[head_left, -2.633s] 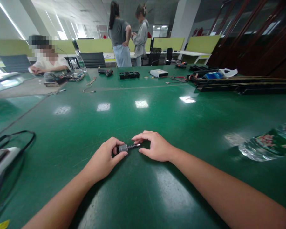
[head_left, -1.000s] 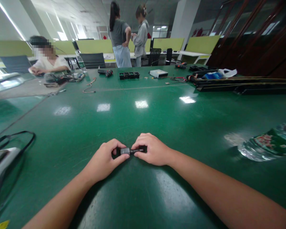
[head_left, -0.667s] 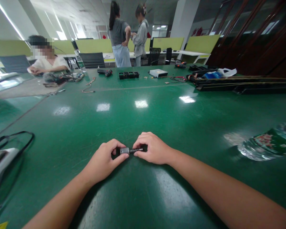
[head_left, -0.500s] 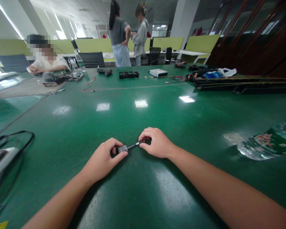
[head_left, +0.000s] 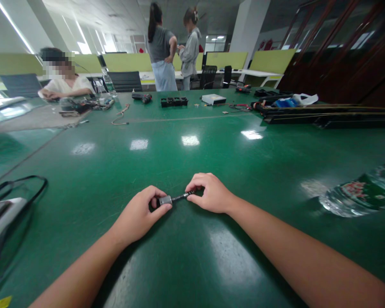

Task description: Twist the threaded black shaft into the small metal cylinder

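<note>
Between the thumb and fingers of my left hand (head_left: 140, 214) is a small grey metal motor (head_left: 165, 200) with a cylindrical body. A thin dark shaft (head_left: 179, 197) runs out of it to the right, slanting slightly upward. My right hand (head_left: 214, 194) pinches the far end of that shaft, where a spiral-looking piece (head_left: 190, 193) shows. Whether this piece is part of the shaft or fitted over it, I cannot tell. Both hands rest low over the green table (head_left: 192, 244), and the fingers partly hide the two ends of the motor and shaft.
A water bottle (head_left: 359, 192) lies at the right. Black straps (head_left: 40, 188) and a white-edged device (head_left: 9, 214) are at the left. Far back are a black slotted part (head_left: 174, 102), a white box (head_left: 213, 99) and long black rails (head_left: 333, 114). Three people are beyond.
My right fingertips have shifted very slightly left along the shaft's end. My left hand keeps its hold on the motor, and the view has tilted a little.
</note>
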Available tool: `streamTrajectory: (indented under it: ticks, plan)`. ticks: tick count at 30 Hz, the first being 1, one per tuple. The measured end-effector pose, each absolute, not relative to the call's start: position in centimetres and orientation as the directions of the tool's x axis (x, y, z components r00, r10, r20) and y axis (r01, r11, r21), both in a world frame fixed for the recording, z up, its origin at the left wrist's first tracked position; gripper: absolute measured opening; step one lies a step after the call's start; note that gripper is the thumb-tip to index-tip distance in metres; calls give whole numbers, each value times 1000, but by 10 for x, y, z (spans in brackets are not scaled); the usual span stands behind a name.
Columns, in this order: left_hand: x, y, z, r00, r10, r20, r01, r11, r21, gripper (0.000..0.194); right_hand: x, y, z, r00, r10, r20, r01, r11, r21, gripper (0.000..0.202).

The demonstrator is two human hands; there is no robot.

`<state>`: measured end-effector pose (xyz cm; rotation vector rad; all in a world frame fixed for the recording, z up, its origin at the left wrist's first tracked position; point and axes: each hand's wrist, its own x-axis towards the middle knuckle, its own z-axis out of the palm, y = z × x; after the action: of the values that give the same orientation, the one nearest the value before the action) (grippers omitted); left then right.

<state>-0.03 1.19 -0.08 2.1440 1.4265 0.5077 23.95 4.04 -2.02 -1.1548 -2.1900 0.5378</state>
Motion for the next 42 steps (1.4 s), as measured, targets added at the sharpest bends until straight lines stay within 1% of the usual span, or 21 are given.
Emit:
streamTrajectory:
  ticks: [3,7,10,14,24,27,31,37,42]
  plan:
    - [-1,13,-1,396,917,43,723,-340,601,24,237,38,-21,-484,809,332,553,577,-601,12]
    - [-1,12,-1,411,910,52,722,-360,591,25,234,33,-20,-537,776,331,438,591,-678,36]
    - [-1,12,0,419,907,50,731,-369,574,26,233,30,-18,-550,773,316,420,583,-695,42]
    - [-1,11,-1,429,901,56,741,-387,548,27,232,30,-18,-546,779,309,440,581,-685,37]
    - [-1,10,-3,467,881,76,732,-433,526,26,229,30,-18,-590,751,297,494,626,-603,24]
    - [-1,11,-3,470,879,83,733,-441,517,28,229,30,-18,-598,740,307,488,640,-594,22]
    - [0,11,-3,461,884,85,741,-435,511,35,228,30,-19,-613,726,310,475,653,-589,20]
    - [1,11,-1,444,894,67,734,-405,545,26,228,30,-22,-623,713,322,473,671,-571,18]
    - [1,11,-2,435,897,77,731,-402,551,26,227,29,-22,-620,717,318,477,666,-573,17]
